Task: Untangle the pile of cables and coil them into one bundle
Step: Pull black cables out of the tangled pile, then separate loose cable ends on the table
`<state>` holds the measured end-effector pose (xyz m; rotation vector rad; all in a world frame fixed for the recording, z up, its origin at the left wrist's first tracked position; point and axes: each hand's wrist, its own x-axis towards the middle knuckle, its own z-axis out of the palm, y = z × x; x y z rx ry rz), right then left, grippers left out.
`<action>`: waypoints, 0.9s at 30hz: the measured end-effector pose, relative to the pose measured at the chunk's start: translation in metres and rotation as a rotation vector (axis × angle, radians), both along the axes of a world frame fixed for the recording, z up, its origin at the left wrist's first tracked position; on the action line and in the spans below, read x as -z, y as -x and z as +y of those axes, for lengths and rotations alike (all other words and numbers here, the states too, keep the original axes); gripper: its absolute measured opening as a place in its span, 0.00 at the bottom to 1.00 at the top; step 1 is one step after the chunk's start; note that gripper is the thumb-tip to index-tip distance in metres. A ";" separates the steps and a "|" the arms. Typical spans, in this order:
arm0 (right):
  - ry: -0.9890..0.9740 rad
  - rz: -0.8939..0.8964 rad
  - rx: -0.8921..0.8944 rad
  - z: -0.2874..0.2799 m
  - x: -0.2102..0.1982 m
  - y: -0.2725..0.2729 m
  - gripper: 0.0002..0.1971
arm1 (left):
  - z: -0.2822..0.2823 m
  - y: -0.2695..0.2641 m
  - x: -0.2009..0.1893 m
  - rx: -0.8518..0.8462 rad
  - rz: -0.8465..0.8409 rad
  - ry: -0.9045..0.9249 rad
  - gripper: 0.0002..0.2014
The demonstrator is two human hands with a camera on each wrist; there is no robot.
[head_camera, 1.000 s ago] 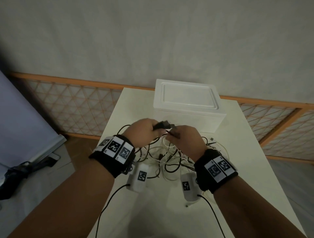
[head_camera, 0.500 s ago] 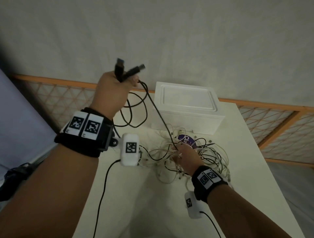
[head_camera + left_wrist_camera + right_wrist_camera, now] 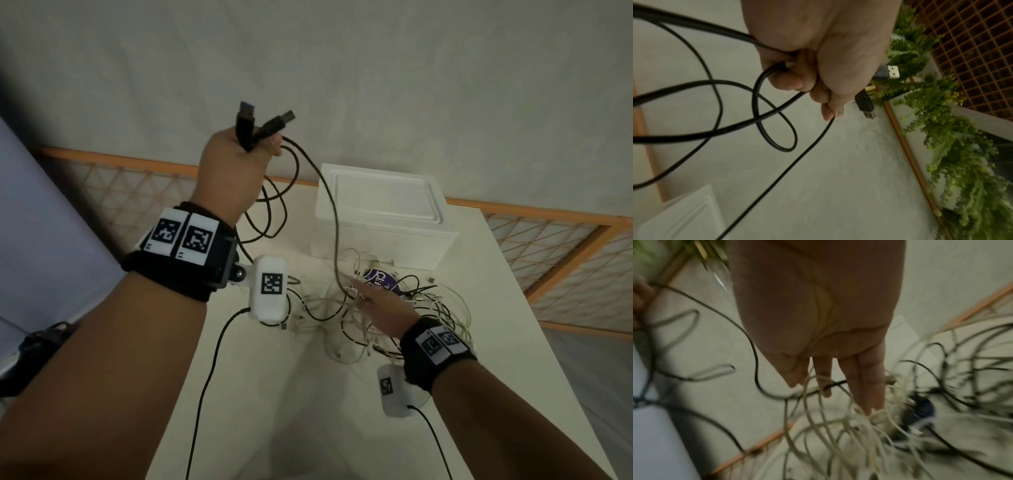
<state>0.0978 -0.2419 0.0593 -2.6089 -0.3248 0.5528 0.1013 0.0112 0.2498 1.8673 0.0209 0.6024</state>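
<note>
Your left hand (image 3: pixel 236 164) clamps the black USB cable (image 3: pixel 334 219) high above the cable pile (image 3: pixel 387 308) to draw it free; your right hand (image 3: pixel 383 305), fingers spread, pins that pile beside the white box (image 3: pixel 383 219).

White worktop (image 3: pixel 260 394) against a grey wall (image 3: pixel 376 68). White foam box (image 3: pixel 383 219) with lid on sits at the far end of the worktop. Purple round item (image 3: pixel 383 281) with white lettering just in front of the box, text partly hidden. Orange-framed lattice fence (image 3: pixel 561 246) runs behind the worktop on both sides. Pale blue sheet (image 3: pixel 41 219) at left, dark object (image 3: pixel 30 346) on the floor below it. Green fern-like plants (image 3: pixel 953 146) along a brown grid panel (image 3: pixel 978 48) in the left wrist view.
</note>
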 end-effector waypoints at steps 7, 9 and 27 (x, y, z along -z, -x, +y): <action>0.144 -0.298 0.021 0.026 -0.045 0.001 0.30 | -0.019 0.006 0.019 0.109 0.059 0.025 0.09; 0.004 -0.129 0.003 0.035 -0.048 0.001 0.42 | -0.022 0.010 0.016 0.138 0.031 0.054 0.10; -1.410 0.201 0.306 0.023 -0.095 -0.004 0.19 | -0.070 0.010 0.114 0.473 0.537 -0.456 0.12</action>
